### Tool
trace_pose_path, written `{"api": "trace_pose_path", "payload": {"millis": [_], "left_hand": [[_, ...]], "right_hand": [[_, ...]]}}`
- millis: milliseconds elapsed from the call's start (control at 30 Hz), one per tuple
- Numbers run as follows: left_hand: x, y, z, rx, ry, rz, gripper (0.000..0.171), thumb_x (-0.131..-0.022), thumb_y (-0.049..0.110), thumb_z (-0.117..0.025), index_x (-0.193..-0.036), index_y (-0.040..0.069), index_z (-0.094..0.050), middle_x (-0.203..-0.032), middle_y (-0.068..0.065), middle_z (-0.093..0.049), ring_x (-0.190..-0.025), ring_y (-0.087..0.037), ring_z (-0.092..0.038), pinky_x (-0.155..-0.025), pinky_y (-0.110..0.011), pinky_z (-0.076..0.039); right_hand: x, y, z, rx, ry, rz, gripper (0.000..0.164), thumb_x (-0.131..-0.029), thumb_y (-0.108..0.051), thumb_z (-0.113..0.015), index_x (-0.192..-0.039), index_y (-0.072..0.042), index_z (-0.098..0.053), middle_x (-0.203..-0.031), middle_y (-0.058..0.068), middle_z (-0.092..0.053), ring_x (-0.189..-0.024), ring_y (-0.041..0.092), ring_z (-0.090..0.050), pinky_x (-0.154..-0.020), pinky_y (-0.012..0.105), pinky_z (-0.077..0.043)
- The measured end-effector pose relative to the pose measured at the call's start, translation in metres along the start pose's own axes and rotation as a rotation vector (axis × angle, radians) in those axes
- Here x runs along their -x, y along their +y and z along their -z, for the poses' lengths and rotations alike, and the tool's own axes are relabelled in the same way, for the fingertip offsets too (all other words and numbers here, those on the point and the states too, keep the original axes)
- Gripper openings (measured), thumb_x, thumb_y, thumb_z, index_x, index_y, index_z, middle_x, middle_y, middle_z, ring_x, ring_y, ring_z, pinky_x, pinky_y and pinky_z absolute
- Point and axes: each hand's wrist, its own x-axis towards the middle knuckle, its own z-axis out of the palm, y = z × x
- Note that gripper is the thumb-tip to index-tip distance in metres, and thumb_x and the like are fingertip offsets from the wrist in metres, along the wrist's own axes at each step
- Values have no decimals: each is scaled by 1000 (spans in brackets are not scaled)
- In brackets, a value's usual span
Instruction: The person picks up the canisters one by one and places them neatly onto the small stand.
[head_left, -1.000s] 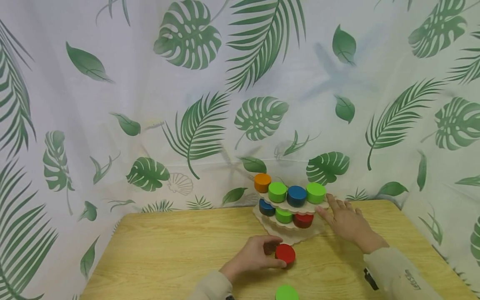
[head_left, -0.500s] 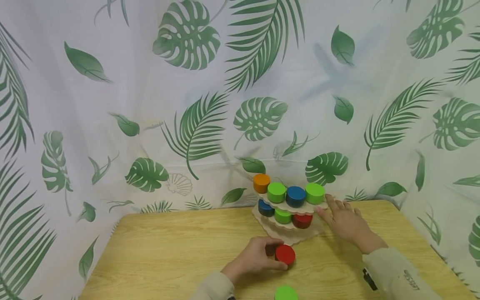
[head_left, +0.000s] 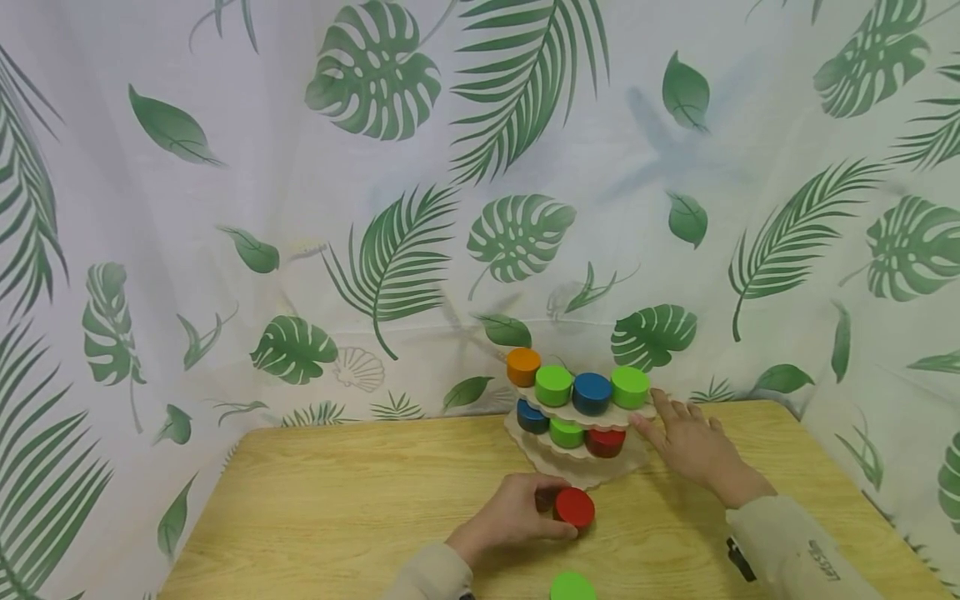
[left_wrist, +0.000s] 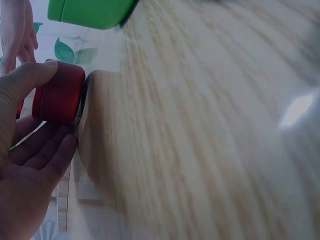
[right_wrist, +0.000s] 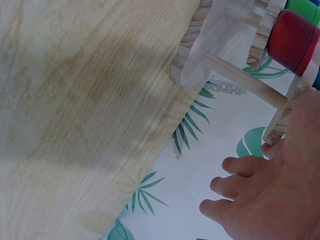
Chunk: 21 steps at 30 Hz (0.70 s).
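Observation:
My left hand grips a red round tin low at the table, in front of the stand. In the left wrist view the thumb lies on one side of the tin and the fingers on the other; whether its base touches the wood, I cannot tell. My right hand pinches the right corner of the upper shelf of a tiered wooden stand between thumb and index finger. The other fingers spread loosely in the right wrist view. Orange, green and blue tins line the upper shelf; blue, green and red tins fill the lower.
A green round tin stands nearer the front, cut off by the frame's bottom edge. The wooden table runs back to a leaf-print curtain. Dowels join the stand's layers.
The left hand and the red tin have shifted slightly to the right. My right hand keeps its place at the shelf corner, and the stand stays put.

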Motion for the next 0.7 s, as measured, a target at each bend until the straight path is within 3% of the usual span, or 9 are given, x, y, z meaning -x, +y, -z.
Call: {"api": "trace_pose_path", "payload": {"millis": [433,700], "left_hand": [[-10,11,-10,-9,63,-6,46,-86,25,-89,-128,12,-74,-107,9,-76,-92,5,-62,-84,-16,-55],[-13,18,-13,44,73,36,49,-87,25,-88,-132,13,-72,-111,11,-75,-94,6,-63,-87,-17,-56]], "right_hand": [[-1,0,0,5,12,7,89,-110,-64,-28,-161,9,-26,-155,43,-40,-142,70,-32,-108,85,-28],[0,0,0,1,5,0,90,-110,-65,-28,-161,9,-26,-156,43,-39,-141,71,-31,-109,85,-27]]}}
